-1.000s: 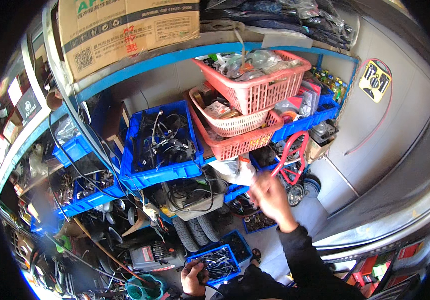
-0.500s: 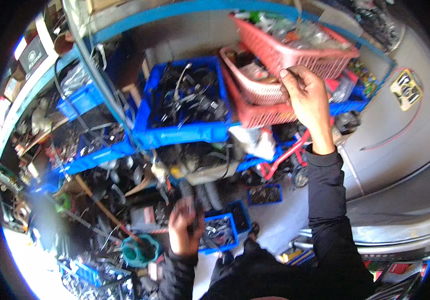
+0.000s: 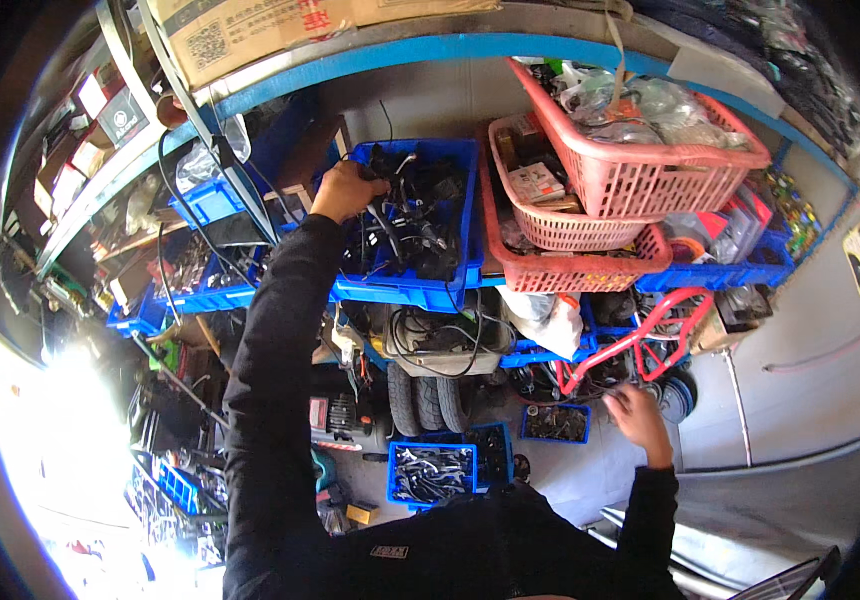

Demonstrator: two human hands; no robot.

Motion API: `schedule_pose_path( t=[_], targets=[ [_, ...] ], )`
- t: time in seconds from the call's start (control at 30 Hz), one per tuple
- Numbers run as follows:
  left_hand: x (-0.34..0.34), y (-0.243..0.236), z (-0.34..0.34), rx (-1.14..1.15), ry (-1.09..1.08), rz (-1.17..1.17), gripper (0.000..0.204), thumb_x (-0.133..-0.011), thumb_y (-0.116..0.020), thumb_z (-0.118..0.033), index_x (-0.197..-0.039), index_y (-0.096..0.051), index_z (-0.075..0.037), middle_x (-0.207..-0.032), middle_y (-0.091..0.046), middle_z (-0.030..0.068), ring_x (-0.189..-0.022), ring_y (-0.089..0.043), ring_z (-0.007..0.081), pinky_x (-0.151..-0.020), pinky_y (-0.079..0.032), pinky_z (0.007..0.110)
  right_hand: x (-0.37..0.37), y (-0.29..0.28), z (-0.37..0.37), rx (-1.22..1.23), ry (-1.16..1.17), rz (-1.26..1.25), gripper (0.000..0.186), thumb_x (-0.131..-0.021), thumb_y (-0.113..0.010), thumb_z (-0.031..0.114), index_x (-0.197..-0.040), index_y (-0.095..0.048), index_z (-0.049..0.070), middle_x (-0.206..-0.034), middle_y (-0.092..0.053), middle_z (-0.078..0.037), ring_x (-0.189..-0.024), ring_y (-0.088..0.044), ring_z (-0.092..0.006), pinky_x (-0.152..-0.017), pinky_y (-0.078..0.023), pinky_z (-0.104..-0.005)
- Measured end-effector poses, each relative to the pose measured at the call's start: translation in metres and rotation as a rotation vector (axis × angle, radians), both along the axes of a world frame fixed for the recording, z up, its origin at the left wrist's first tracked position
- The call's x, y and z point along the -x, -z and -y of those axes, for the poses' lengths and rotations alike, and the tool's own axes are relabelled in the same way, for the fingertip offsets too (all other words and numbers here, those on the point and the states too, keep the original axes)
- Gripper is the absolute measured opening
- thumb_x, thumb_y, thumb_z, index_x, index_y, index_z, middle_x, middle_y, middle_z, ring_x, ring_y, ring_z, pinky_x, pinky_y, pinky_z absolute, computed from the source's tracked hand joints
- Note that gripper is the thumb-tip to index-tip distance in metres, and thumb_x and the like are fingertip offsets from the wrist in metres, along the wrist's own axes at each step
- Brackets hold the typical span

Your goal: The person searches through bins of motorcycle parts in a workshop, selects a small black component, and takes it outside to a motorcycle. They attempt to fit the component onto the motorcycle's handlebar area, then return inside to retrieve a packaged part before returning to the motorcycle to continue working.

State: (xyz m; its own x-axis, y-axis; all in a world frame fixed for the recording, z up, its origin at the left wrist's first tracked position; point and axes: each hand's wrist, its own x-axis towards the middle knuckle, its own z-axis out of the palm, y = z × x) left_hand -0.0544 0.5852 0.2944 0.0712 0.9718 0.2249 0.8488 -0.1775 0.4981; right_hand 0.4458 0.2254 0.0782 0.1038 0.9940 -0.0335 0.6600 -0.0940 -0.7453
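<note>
At the cluttered shelf, the left hand (image 3: 348,190) now grips cables (image 3: 405,215) in the blue bin (image 3: 455,160) with closed fingers, while the right hand (image 3: 635,412) has dropped low, fingers loosely open.

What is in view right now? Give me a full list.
Blue bin of black cables: one, blue, shelf centre.
Pink baskets: three stacked, right of that bin.
Cardboard box: one, brown, top shelf.
Small blue bins: at least two, floor.
Red trolley frame: one, lower right.
Tyres: a few, black, under the shelf.
Left hand: at the cable bin's left edge, on a cable.
Right hand: low, near the trolley, apparently empty.
</note>
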Motion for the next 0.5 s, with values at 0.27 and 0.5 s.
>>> schedule_pose_path(
  t=[0.27,0.5],
  targets=[
    [-0.076,-0.082,0.033,-0.546,-0.063,-0.463,0.042,-0.092,-0.077,-0.045,-0.098,-0.079,-0.003,-0.094,-0.078,0.0190,-0.087,-0.078,0.0413,-0.079,-0.063,0.049,-0.138,0.088,0.067,0.258,0.420,-0.001,0.034,-0.094,-0.077,0.032,-0.089,-0.070,-0.001,-0.080,-0.076,-0.017,-0.078,-0.077,-0.0333,-0.072,-0.059,-0.0468],
    [-0.227,-0.107,-0.146,-0.626,0.602,0.010,0.029,-0.104,-0.068,-0.022,-0.126,-0.073,-0.004,-0.130,-0.073,0.0167,-0.116,-0.067,0.0302,-0.101,-0.052,0.043,-0.126,0.069,-0.019,0.023,0.162,0.035,0.027,-0.099,-0.075,0.027,-0.100,-0.069,0.002,-0.080,-0.076,-0.011,-0.069,-0.075,-0.0203,-0.062,-0.058,-0.0373]
  ],
)
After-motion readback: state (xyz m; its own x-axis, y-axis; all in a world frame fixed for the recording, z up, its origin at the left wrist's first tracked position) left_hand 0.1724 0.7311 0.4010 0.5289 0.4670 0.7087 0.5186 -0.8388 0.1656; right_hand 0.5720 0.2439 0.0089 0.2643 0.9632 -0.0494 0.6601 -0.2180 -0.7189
